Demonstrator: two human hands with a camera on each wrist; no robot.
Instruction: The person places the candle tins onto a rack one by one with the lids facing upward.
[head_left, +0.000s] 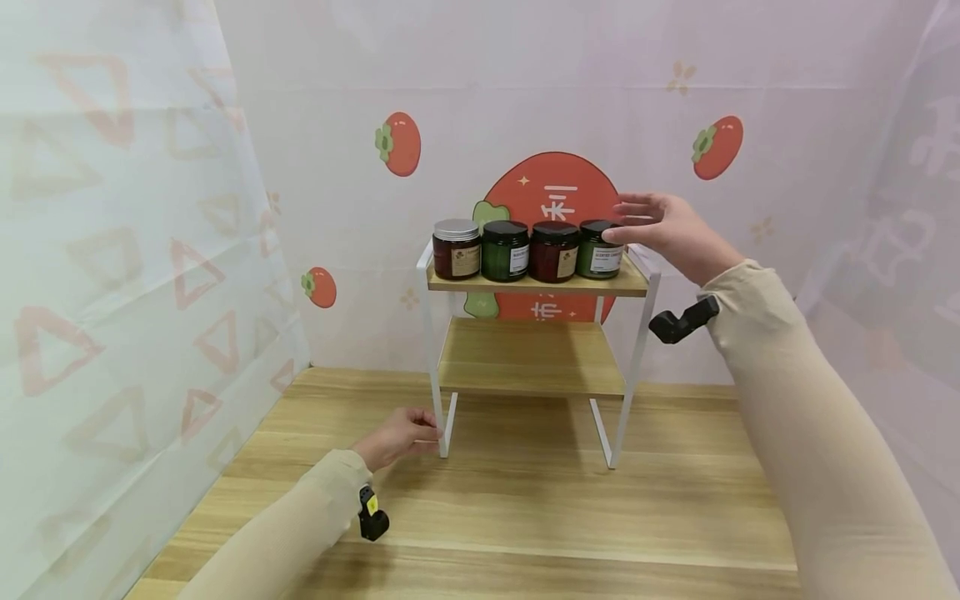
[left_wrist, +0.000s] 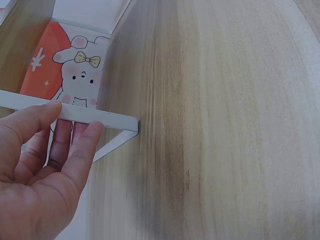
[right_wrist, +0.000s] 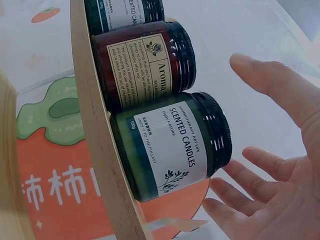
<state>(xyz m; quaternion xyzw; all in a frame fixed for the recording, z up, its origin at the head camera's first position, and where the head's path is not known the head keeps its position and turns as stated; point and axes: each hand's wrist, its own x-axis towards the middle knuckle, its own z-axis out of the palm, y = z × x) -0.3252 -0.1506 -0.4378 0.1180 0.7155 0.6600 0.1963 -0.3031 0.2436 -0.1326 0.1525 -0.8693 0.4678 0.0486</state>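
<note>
A small two-tier shelf (head_left: 531,358) with white metal legs stands on the wooden table. Along its top board sit a dark red jar with a silver lid (head_left: 456,254), a green candle jar (head_left: 504,254), a dark red candle jar (head_left: 553,257) and, at the right end, another green candle jar (head_left: 600,257). Low down, my left hand (head_left: 397,437) pinches the front left leg (left_wrist: 115,120) of the shelf between thumb and fingers. My right hand (head_left: 671,233) is beside the right-end green jar, fingers spread and thumb apart; the right wrist view shows nothing gripped (right_wrist: 275,185).
The wooden table (head_left: 525,517) extends in front of and beside the shelf. Behind stands a pale cloth backdrop (head_left: 337,192) printed with persimmons, and cloth walls (head_left: 135,317) close in both sides. The shelf's lower board (head_left: 531,358) lies under the jars.
</note>
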